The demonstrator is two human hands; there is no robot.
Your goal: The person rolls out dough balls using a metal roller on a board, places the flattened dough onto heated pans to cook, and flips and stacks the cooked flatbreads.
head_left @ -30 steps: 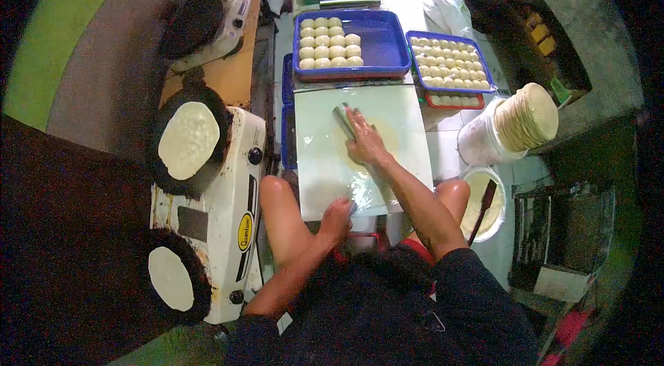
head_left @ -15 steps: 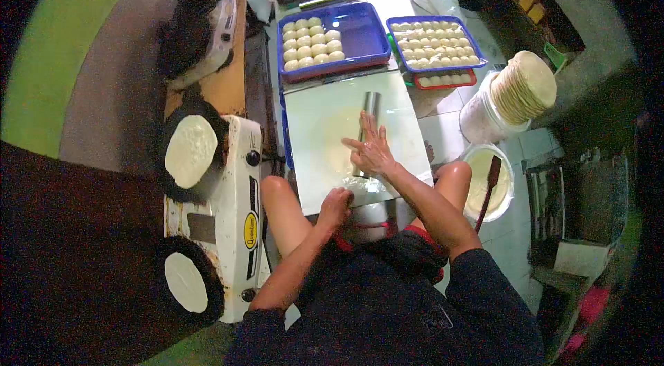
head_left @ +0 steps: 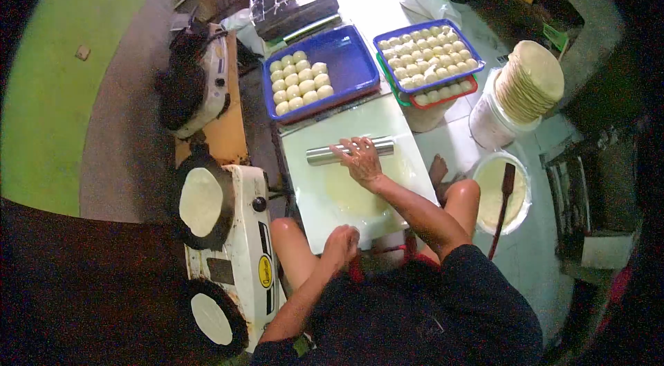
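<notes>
My right hand (head_left: 361, 160) has its fingers bent over a shiny metal rolling pin (head_left: 319, 156), which lies crosswise on the white board (head_left: 311, 207). Just below the pin, a thin, pale sheet of dough (head_left: 349, 193) is spread on the board. At the board's near edge my left hand (head_left: 342, 243) rests with its fingers closed; what they hold, if anything, is hidden. Beyond the board, a blue tray (head_left: 356, 65) holds several dough balls (head_left: 297, 81) at its left side.
Flatbreads (head_left: 201, 202) lie on dark round pans of the white two-burner stove (head_left: 242, 255) at left. A second blue tray (head_left: 382, 43), a bucket (head_left: 487, 111) with stacked flatbreads (head_left: 529, 82) and a batter bucket (head_left: 503, 193) with a dark paddle (head_left: 508, 183) are at right.
The rolling pin has turned from lengthwise to crosswise under my right hand, whose spread fingers have curled over it. My left hand stays at the near edge. The view has shifted.
</notes>
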